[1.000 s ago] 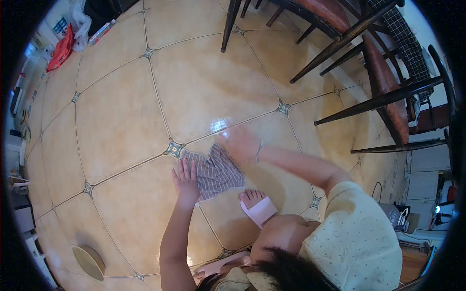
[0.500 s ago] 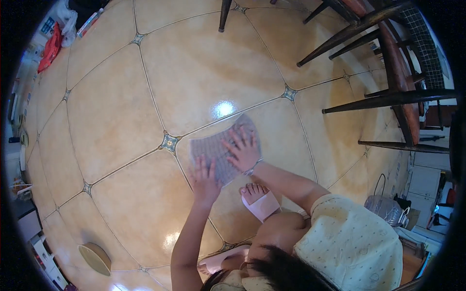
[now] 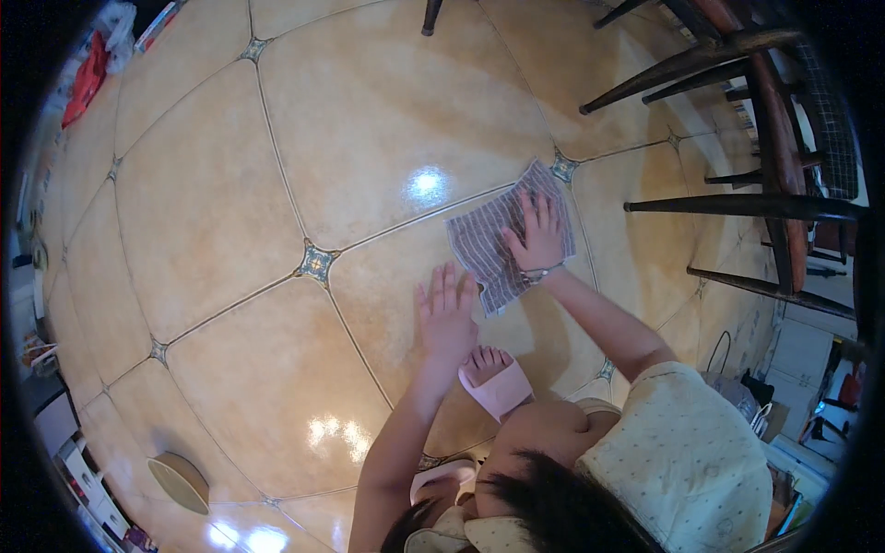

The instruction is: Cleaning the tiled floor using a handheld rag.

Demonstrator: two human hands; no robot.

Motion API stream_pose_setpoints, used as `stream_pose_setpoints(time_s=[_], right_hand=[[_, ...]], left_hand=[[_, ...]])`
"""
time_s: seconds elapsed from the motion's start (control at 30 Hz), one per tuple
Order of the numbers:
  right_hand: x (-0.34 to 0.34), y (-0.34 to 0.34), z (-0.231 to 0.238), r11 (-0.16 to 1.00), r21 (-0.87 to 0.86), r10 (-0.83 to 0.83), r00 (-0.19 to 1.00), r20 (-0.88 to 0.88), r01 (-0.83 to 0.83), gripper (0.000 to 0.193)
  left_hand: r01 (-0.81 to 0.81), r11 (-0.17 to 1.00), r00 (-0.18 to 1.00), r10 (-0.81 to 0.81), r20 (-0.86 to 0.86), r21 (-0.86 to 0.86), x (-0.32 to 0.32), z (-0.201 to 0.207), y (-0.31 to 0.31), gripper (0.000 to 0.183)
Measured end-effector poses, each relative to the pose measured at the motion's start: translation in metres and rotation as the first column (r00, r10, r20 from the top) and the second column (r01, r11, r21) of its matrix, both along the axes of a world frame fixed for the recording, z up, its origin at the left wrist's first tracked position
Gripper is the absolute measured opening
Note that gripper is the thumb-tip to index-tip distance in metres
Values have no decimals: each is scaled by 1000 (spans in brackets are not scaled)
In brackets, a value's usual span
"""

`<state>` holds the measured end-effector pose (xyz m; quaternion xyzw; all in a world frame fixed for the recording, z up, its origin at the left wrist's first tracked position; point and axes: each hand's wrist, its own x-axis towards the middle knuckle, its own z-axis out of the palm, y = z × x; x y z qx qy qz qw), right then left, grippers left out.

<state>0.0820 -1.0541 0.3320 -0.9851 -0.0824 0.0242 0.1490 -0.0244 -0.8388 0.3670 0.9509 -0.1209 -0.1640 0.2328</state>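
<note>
A grey-and-white striped cleaning cloth [image 3: 489, 244] lies spread on the glossy beige tiled floor [image 3: 369, 129]. Pressed flat on the cloth's right half is my right hand [image 3: 539, 238], fingers stretched out and apart, a bracelet round its wrist. My left hand [image 3: 449, 313] rests beside the cloth's lower left edge, its fingers extended over the tile; whether its fingertips touch the cloth's edge I cannot tell. Just below the hands is my foot in a pink slipper [image 3: 500, 389].
Dark wooden chairs [image 3: 737, 206] stand at the right, their legs reaching toward the cloth. A round tan bowl-like object [image 3: 181, 483] sits at the lower left. Plastic bags, one red [image 3: 88, 81], lie at the upper left. A large clear plastic bottle [image 3: 735, 394] stands at the right.
The cloth has slid right and slightly away from me under my right hand. My left hand has moved right too and has come off the cloth onto the tile.
</note>
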Motion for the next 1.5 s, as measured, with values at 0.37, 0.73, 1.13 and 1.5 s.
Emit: stream_pose_setpoints(time_s=[0.37,0.73,1.13,1.5], right_hand=[[166,-39,-62,753,-393,-571,821,6,527,74],[211,218,-26,958,-286,-45,997,-68,24,69],[-82,357,-35,361,280,915,396,79,-890,70],[6,204,-3,212,151,968,186,-172,-966,75]], left_hand=[[-281,954,956,287,-54,103,-3,20,72,79],[-570,786,808,589,-9,239,-45,21,134,84],[-790,592,613,775,156,162,-47,36,195,78],[-761,613,647,739,185,214,-38,43,201,71]])
